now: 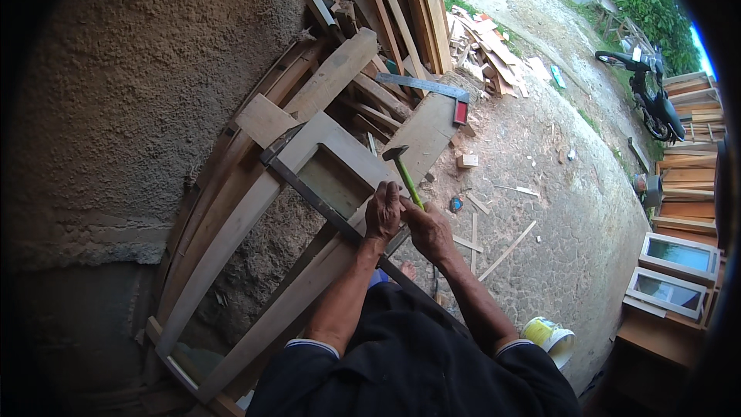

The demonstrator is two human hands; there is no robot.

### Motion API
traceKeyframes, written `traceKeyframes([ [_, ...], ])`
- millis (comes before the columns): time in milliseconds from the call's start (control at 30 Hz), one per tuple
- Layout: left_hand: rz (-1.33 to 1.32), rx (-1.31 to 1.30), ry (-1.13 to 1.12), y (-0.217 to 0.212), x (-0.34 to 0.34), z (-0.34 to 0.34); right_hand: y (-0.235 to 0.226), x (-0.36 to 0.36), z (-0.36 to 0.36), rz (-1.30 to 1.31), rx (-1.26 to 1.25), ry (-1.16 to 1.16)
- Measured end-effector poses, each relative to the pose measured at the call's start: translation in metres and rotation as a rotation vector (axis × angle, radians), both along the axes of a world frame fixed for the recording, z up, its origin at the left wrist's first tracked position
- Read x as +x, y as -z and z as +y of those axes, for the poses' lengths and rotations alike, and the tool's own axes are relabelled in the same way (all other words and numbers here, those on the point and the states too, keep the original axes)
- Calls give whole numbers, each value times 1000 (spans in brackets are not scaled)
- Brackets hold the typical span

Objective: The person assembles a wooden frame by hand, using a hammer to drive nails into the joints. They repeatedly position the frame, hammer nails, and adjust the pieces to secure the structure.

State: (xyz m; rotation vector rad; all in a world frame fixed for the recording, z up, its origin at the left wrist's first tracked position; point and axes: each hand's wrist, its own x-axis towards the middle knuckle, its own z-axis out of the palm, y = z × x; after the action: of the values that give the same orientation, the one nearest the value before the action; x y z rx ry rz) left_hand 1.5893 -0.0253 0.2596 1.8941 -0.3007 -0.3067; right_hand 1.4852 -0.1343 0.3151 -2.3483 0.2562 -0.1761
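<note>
A long wooden frame [258, 208] with a small panelled opening at its far end lies in front of me, propped on boards. A dark metal bar clamp [312, 202] crosses it. My right hand [430, 233] is wrapped round the green handle of a hammer [411, 188], whose dark head points away from me. Right beside it, my left hand [383, 212] rests at the frame's right edge, its fingers pinched together. Whatever they hold, if anything, is too small to make out. Beyond the hammer, a try square [461, 111] with a red-inset stock lies on a wide board [424, 133].
Boards [378, 0] lean against the rough wall [154, 69]. Offcuts [490, 50] are heaped behind. A blue tape measure [455, 204], thin strips [507, 250] and a wood block [467, 161] lie on the ground. Right: a bucket [549, 340], a motorbike [654, 96], glazed frames [668, 292].
</note>
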Motion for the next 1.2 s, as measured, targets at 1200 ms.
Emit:
traceKeyframes([
  [1200,439,-534,66,4,-2,40,34,32,15,-129,327,164],
])
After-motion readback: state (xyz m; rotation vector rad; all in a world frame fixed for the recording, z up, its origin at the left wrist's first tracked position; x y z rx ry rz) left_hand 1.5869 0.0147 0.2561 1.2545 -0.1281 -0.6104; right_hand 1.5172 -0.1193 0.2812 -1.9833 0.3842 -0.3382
